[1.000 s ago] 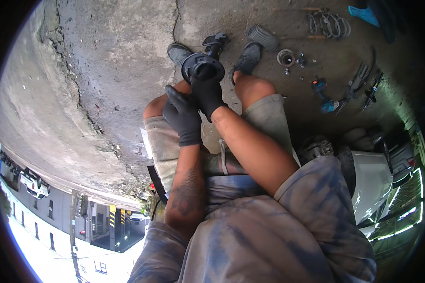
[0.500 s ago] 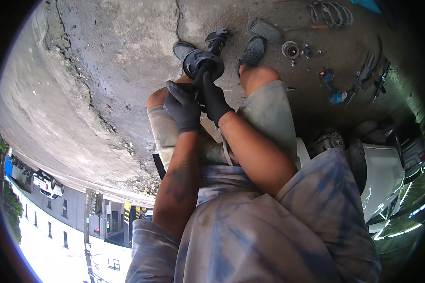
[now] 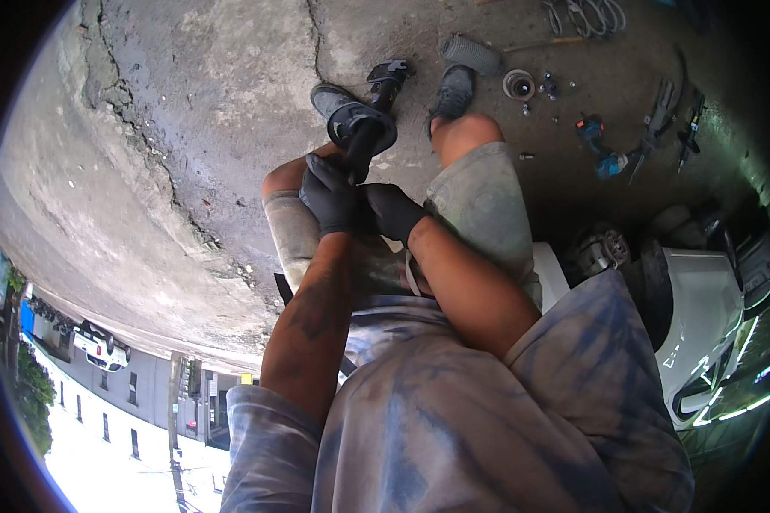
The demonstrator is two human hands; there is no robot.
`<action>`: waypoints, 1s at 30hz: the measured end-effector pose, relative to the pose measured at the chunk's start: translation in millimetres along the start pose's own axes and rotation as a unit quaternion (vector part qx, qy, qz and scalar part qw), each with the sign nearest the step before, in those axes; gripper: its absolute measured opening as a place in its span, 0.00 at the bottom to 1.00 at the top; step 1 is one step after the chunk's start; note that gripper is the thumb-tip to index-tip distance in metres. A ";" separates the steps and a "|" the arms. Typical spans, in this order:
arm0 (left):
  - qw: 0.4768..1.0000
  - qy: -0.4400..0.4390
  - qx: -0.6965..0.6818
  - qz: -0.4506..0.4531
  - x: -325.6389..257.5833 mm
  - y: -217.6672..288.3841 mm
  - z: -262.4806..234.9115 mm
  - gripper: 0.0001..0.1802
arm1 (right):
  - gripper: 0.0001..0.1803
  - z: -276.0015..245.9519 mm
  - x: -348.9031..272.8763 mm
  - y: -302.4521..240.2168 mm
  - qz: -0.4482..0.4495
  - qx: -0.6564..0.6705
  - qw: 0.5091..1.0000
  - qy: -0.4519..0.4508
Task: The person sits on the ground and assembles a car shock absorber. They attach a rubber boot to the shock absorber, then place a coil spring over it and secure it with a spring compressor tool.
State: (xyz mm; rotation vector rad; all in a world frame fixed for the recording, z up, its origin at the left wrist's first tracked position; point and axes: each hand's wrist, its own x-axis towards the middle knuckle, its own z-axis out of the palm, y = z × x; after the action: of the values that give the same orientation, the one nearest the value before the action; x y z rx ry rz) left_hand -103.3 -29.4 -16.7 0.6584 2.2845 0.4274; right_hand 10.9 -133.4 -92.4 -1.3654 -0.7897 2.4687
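Observation:
Between my knees a black shock absorber strut (image 3: 365,147) slants away from me. Its round spring seat (image 3: 383,131) is over my left shoe, and its bracket end (image 3: 389,72) points to the far side. My left hand (image 3: 327,195), in a black glove, is closed round the near part of the strut. Close beside it on the right, my gloved right hand (image 3: 393,211) is curled shut at the strut's near end. Its fingertips, and whatever they grip, are hidden.
On the concrete, a grey ribbed sleeve (image 3: 470,55), a round metal part (image 3: 518,85), small nuts (image 3: 550,86) and a coil spring (image 3: 586,17) lie beyond my right foot. Further right are a blue cordless tool (image 3: 603,150) and a second strut (image 3: 691,135). A white car panel (image 3: 701,299) stands at right.
My right hand has slid back along the strut toward me, to its near end. My left hand stays on the strut, and the spring seat has tilted and dropped slightly nearer.

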 end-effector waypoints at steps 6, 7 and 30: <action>1.000 -0.010 0.009 0.016 3.5 -8.1 4.0 0.29 | 0.18 16.6 4.2 -63.4 0.284 0.388 0.867 0.130; 1.000 -0.010 0.011 0.015 5.6 -5.9 2.6 0.29 | 0.19 19.7 5.3 -64.0 0.275 0.405 0.862 0.134; 0.996 -0.019 0.076 0.039 25.3 -24.0 -3.7 0.30 | 0.09 15.5 5.4 -120.3 -0.042 -0.314 0.938 0.140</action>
State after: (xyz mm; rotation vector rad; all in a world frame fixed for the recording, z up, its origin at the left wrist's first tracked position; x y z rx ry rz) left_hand -129.5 -35.0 -39.3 0.8273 2.2765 0.2780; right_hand -13.6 -36.2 -23.8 -1.7729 -1.6048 1.9541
